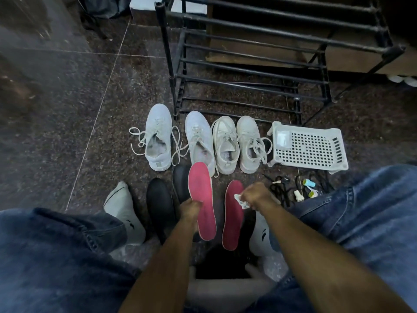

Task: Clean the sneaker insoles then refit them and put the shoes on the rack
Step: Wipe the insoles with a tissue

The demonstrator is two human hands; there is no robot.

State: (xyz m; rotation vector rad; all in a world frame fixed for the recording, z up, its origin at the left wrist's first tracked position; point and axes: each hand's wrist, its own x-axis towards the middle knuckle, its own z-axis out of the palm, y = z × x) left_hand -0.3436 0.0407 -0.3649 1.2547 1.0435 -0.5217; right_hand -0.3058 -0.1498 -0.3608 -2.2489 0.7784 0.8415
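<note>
Dark stone floor [67, 109], rack [248, 53] behind four sneakers [158, 141]. Left hand [190, 207] gripped raised pink insole [200, 195]; right hand [256, 196] pinched wipe [241, 201] over second insole [233, 218]. Risked: insoles swapped, refitted damp.

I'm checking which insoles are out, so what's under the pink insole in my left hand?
Under the raised pink insole, held by the left hand, lie a black shoe's toe and the heel of a white sneaker. The floor directly beneath it is covered.
</note>
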